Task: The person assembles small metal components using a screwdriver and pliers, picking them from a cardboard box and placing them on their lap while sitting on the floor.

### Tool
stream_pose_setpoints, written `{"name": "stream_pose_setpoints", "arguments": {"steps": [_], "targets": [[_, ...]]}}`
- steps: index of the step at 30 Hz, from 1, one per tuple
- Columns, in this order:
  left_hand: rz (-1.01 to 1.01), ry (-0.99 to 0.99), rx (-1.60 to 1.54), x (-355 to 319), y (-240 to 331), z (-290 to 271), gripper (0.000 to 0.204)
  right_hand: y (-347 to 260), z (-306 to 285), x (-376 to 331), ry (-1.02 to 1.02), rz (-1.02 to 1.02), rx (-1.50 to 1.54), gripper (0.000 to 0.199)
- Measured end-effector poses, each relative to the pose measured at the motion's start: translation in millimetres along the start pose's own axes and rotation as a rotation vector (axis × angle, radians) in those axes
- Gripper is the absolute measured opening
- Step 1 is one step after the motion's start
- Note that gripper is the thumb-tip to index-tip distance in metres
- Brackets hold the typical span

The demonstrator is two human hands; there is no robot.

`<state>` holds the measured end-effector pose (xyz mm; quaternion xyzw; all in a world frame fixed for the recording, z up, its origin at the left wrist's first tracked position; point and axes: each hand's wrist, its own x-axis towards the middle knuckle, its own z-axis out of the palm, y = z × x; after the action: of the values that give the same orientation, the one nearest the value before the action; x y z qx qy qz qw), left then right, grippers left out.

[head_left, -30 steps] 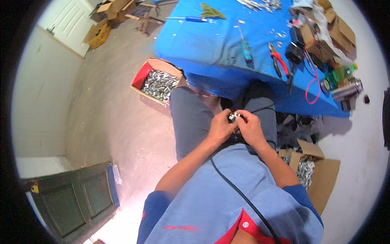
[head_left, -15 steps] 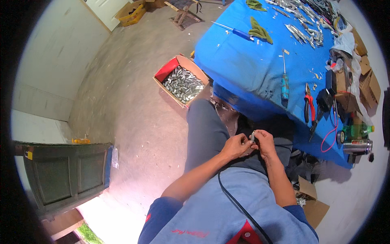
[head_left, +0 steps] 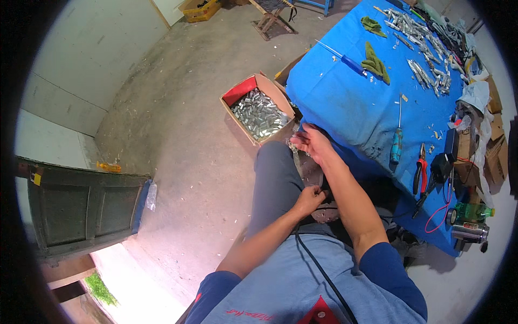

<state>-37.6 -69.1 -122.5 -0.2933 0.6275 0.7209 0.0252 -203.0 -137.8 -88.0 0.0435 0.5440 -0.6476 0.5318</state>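
My right hand [head_left: 313, 144] reaches forward past my knee, beside the near right corner of a cardboard box [head_left: 242, 128]. Its fingers are apart and I make out nothing held in them. Small silver metal cylinders [head_left: 260, 113] fill the box, which stands on the floor. My left hand [head_left: 310, 200] stays low over my lap with its fingers curled together. Something dark shows by those fingertips, too small to name. A black cable [head_left: 318, 268] runs down over my shirt from near the left hand.
The blue-covered table [head_left: 345, 102] at right bears a blue-handled screwdriver [head_left: 353, 65], a teal-handled screwdriver [head_left: 396, 147], red-handled pliers [head_left: 420, 170], green cloths [head_left: 376, 65] and a heap of silver pieces [head_left: 418, 32]. A folding stool [head_left: 272, 19] stands beyond. A dark panelled door [head_left: 81, 210] is at left.
My right hand has left my left hand and swung forward to beside the box. The pale small piece between them no longer shows. The left hand has shifted slightly down. The view has shifted.
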Motion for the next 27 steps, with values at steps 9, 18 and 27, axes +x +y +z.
{"name": "stream_pose_setpoints", "arguments": {"steps": [9, 18, 27], "targets": [[0.095, 0.032, 0.071, 12.4, -19.8, 10.5, 0.035, 52.3, -90.3, -86.3, 0.101, -0.161, -0.659, 0.027], [0.100, -0.037, 0.251, 9.0, -4.7, 21.4, 0.038, 36.8, -174.3, -211.9, 0.482, -0.394, -0.501, 0.024], [0.178, -0.100, 0.423, 20.0, -2.5, 8.9, 0.035, 24.4, -151.2, -260.5, 0.497, -0.675, -0.436, 0.020]]}}
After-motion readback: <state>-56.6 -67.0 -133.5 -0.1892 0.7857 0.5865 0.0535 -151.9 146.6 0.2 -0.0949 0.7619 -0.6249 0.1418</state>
